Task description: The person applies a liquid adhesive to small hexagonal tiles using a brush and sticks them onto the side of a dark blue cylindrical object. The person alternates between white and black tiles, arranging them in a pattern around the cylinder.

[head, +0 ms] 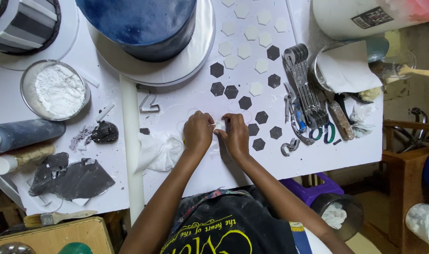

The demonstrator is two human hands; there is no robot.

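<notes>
We see a small white piece of rolled fondant [217, 126] pinched between the fingertips of both hands, low over the white surface [195, 169] and just in front of the person's chest. It is pale and thin, and mostly hidden by the fingers, so we cannot tell its outline. The left hand [198, 133] curls over it from one side, the right hand [235, 135] from the other, thumbs and forefingers meeting at the piece. Faint pressed outlines mark the white sheet directly around it. Whether the piece rests on the surface or is lifted just clear, we cannot tell.
</notes>
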